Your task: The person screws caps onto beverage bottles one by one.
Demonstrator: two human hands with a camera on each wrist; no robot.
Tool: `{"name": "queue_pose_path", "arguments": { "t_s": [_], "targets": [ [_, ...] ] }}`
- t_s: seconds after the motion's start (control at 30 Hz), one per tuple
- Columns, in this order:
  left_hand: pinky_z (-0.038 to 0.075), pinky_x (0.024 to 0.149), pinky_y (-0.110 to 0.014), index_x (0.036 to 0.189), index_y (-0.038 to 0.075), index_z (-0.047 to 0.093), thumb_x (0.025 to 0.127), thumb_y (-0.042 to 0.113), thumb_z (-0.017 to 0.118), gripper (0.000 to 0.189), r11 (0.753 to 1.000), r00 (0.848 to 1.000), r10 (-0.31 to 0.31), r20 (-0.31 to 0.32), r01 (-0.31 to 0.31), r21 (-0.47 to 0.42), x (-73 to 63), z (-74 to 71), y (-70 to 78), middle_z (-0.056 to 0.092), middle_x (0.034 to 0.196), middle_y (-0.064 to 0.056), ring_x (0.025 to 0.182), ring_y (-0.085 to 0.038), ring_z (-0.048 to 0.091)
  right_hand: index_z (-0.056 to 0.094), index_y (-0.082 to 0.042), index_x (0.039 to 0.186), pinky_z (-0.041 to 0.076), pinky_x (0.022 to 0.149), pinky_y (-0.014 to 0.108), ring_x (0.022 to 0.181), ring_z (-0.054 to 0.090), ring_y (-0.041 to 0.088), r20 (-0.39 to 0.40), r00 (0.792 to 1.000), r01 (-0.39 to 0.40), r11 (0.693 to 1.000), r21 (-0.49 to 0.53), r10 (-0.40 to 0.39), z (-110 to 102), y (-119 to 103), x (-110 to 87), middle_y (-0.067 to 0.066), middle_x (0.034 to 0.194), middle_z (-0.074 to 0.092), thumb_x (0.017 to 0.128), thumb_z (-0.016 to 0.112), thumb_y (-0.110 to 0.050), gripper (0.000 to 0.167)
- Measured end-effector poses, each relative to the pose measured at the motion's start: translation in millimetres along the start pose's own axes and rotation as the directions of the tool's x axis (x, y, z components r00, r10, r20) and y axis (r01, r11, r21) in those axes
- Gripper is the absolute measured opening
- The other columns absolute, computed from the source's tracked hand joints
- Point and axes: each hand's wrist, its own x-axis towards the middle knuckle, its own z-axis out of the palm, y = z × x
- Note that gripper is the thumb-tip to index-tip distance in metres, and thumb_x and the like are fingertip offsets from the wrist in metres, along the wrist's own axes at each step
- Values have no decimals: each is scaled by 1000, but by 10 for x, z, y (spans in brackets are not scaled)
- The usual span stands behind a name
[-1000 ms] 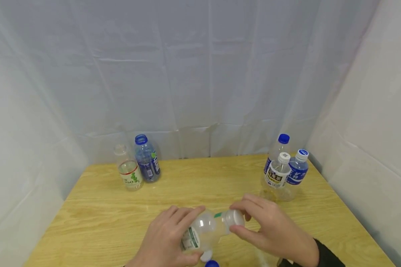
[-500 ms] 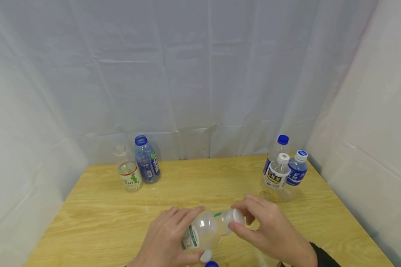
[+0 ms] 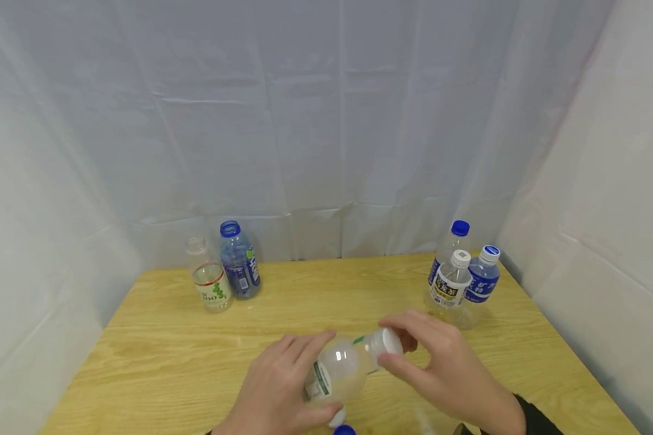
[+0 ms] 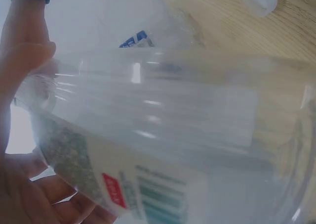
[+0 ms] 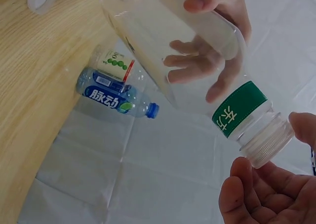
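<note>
A clear plastic bottle [image 3: 344, 361] is held tilted over the near part of the table, its neck toward the right. My left hand [image 3: 283, 380] grips it round the body, thumb on the near side. At the neck, my right hand [image 3: 448, 365] pinches the white cap [image 5: 269, 141] between thumb and fingers; the cap sits on the mouth. A green band [image 5: 240, 108] circles the neck in the right wrist view. Through the clear wall, the left fingers show behind the bottle. Below it lie a loose white cap [image 3: 337, 417] and a blue cap [image 3: 344, 430], partly hidden.
At the back left of the wooden table [image 3: 326, 296] stand two uncapped bottles, one clear with a green-and-white label [image 3: 213, 290] and one blue [image 3: 240, 266]. Three capped bottles cluster at the right, including a front one with a black-and-white label [image 3: 450, 289]. White sheeting [image 3: 326, 133] encloses the table.
Both hands and the bottle have shifted slightly right, and the bottle's neck end has risen a little. The right fingers stay on the cap. The other bottles stand where they were.
</note>
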Motion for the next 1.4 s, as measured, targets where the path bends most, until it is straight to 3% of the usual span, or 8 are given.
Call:
{"name": "queue_pose_path", "arguments": {
  "t_s": [0.23, 0.43, 0.6, 0.8, 1.0, 1.4],
  "targets": [
    [60, 85, -31, 153, 17, 51, 65, 64, 91, 107, 998, 997, 53, -59, -55, -33, 54, 57, 25, 72, 125, 4, 106, -10, 66, 67, -23, 126, 50, 75, 13, 85, 54, -2, 2, 999, 45, 998, -32, -45, -127, -64, 26, -16, 104, 65, 90, 82, -14, 40],
    [60, 91, -36, 162, 16, 40, 73, 72, 82, 113, 994, 994, 84, -70, -89, -65, 84, 49, 39, 68, 134, 3, 114, -14, 66, 68, -22, 124, 52, 76, 14, 88, 57, -2, -19, 998, 51, 998, -39, -51, -268, -94, 40, -14, 108, 68, 88, 83, -10, 41],
    [60, 94, -38, 157, 13, 47, 71, 70, 85, 110, 991, 992, 99, -83, -105, -80, 75, 22, 6, 67, 136, 1, 117, -16, 66, 70, -17, 124, 51, 76, 12, 90, 59, 0, -70, 994, 81, 994, -71, -86, -453, -74, 41, -7, 109, 69, 84, 83, -1, 46],
    [61, 90, -34, 142, 17, 62, 76, 64, 86, 85, 993, 995, 78, -69, -83, -85, 46, 7, -44, 67, 129, 5, 116, -13, 66, 72, -15, 123, 49, 78, 12, 94, 57, -1, -110, 994, -4, 988, -155, -13, -740, -15, 2, -7, 112, 67, 79, 84, 5, 50],
    [61, 86, -32, 132, 19, 67, 81, 60, 84, 68, 994, 996, 71, -54, -75, -83, 10, 21, -91, 68, 125, 6, 111, -11, 66, 74, -11, 121, 47, 74, 10, 89, 54, -3, -162, 986, -1, 965, -264, -43, -938, 96, -38, -6, 108, 67, 74, 84, 8, 52],
    [61, 82, -30, 124, 19, 71, 67, 45, 96, 67, 998, 998, 54, -43, -56, -39, -21, 23, -122, 70, 119, 6, 106, -10, 67, 77, -10, 117, 40, 67, 10, 88, 47, -5, -222, 974, -140, 898, -417, 49, -1234, 412, -166, -1, 107, 71, 79, 82, 4, 41]
  ]
}}
